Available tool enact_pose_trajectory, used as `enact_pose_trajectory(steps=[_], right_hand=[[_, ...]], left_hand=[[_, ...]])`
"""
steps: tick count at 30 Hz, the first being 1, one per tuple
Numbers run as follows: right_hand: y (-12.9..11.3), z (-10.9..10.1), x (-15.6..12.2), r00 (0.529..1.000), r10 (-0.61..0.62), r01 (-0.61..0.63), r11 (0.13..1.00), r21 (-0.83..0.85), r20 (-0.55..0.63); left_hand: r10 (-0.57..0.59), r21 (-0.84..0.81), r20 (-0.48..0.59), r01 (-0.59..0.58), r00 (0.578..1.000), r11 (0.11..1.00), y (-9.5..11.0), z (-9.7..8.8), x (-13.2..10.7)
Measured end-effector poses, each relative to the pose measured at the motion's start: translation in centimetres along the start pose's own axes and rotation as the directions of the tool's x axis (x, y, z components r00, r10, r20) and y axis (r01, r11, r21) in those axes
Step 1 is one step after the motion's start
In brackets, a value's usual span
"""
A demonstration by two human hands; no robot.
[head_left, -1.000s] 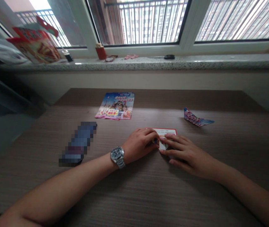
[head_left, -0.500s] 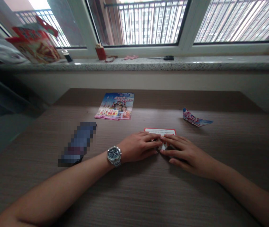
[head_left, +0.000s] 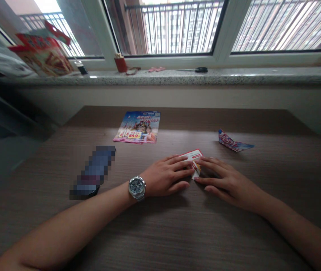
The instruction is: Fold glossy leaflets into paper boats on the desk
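A small white paper with a red border (head_left: 192, 156) lies on the wooden table (head_left: 160, 226) in front of me, partly folded, its far edge now slanting. My left hand (head_left: 167, 175), a steel watch (head_left: 137, 187) on its wrist, rests flat with its fingertips on the paper's left part. From the right, my right hand (head_left: 222, 180) lies flat, fingers stretched onto the folded right side. Both hands press on the paper and hide most of it.
A colourful flyer stack (head_left: 138, 127) lies further back. A folded paper shape (head_left: 234, 142) sits at the right. A blurred dark object (head_left: 94, 171) is left of my wrist. On the window sill (head_left: 234, 77) stand a red cup (head_left: 120, 62), a snack bag (head_left: 43, 52) and scissors (head_left: 201, 69).
The paper's right side has been folded over, so its outline went from a rectangle to a slanted shape. My right fingers slid inward over it; my left fingers flattened onto it.
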State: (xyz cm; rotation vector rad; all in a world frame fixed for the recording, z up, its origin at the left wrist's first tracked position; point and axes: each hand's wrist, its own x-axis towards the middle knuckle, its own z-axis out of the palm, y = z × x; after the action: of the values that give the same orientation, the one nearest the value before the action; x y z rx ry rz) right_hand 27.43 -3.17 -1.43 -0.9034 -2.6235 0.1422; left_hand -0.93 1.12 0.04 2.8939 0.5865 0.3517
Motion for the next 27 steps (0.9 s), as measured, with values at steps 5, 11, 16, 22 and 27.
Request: enact_pose_trajectory(steps=[5, 11, 16, 22, 27], right_hand=[[0.5, -0.6, -0.2, 1.000, 0.005, -0.006, 0.999, -0.054, -0.024], [1.4, -1.1, -0.3, 0.998, 0.030, -0.037, 0.990, -0.139, -0.052], [1.3, -0.9, -0.3, 0.995, 0.092, -0.098, 0.986, -0.137, -0.049], [0.6, 0.0, -0.2, 0.990, 0.137, -0.139, 0.984, -0.111, -0.026], [-0.2, 0.6, 0.1, 0.989, 0.148, -0.145, 0.987, -0.073, 0.030]], left_hand=[[0.011, -0.025, 0.025, -0.010, 1.000, 1.000, -0.2, -0.2, 0.0], [0.003, -0.020, 0.006, -0.003, 1.000, 1.000, -0.2, -0.4, -0.1], [-0.020, 0.007, 0.000, 0.020, 1.000, 1.000, 0.3, 0.0, -0.1], [-0.105, 0.062, 0.001, 0.105, 0.994, 0.993, 1.2, 0.2, 0.0], [-0.141, 0.076, 0.009, 0.140, 0.990, 0.987, 1.4, 0.2, 0.0]])
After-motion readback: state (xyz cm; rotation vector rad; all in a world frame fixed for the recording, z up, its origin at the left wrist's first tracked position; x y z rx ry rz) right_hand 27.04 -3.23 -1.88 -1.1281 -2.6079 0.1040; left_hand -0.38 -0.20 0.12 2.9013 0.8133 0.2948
